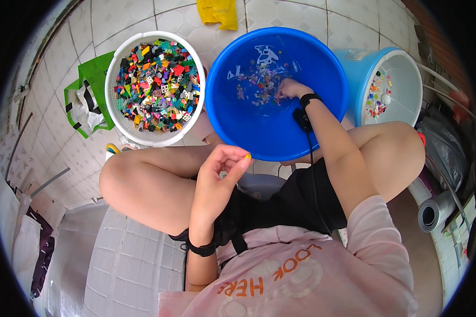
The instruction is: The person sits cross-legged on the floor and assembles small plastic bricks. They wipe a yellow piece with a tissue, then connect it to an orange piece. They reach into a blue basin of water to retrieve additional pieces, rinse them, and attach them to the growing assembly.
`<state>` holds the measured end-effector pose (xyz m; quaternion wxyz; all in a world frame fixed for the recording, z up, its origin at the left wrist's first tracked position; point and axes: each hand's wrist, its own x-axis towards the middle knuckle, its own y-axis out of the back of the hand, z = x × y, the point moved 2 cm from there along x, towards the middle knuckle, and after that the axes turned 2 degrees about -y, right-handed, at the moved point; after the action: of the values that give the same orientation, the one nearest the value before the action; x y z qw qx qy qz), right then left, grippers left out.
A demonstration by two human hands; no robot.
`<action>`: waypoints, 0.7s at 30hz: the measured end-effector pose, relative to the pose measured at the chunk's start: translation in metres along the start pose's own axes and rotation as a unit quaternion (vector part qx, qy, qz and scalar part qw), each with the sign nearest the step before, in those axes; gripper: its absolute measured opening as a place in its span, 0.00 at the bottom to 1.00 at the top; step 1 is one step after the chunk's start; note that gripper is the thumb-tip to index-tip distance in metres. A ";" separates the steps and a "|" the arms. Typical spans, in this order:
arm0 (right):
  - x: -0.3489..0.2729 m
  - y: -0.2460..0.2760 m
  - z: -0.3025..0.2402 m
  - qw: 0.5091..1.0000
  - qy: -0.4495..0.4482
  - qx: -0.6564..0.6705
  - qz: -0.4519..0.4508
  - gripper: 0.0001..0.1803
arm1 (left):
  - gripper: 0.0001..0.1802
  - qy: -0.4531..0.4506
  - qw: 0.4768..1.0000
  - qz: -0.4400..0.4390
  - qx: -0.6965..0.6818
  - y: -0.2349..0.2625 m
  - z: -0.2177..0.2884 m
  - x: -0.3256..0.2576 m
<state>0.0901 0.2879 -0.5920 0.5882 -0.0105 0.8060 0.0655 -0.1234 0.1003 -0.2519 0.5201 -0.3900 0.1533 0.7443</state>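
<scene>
A big blue basin (328, 68) stands in front of me with water in it. Many small colourful pieces (264, 79) lie in the basin, among some clear plastic-looking bits. My right hand (293, 89) reaches into it at the edge of these pieces, its fingers curled together; whatever they hold is hidden. Outside the basin's near rim, over my lap, my left hand (221, 170) is raised. Between its thumb and index finger it pinches a tiny yellow piece (247, 156), too small to name more exactly.
Left of the basin, a white basket (111, 87) is full of mixed plastic building bricks (156, 87). At right a light-blue bucket (354, 79) supports a white strainer (410, 100) with small colourful pieces. A green bag (98, 74) and a yellow packet (217, 13) lie on the tiles.
</scene>
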 end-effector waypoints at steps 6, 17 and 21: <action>-0.004 0.010 0.006 0.985 0.003 0.144 0.097 0.21 | 0.08 -0.012 1.000 -0.005 0.022 -0.010 0.000 -0.016; 0.005 -0.023 -0.019 0.998 -0.025 0.045 -0.020 0.30 | 0.08 -0.007 1.000 0.002 0.023 -0.005 -0.003 -0.025; 0.008 -0.034 -0.027 0.997 -0.010 0.016 -0.069 0.31 | 0.08 -0.016 1.000 0.008 0.016 -0.005 0.001 -0.021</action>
<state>0.0654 0.2511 -0.5945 0.5996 -0.0563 0.7982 0.0119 -0.1158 0.0890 -0.2350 0.5227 -0.3687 0.1598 0.7519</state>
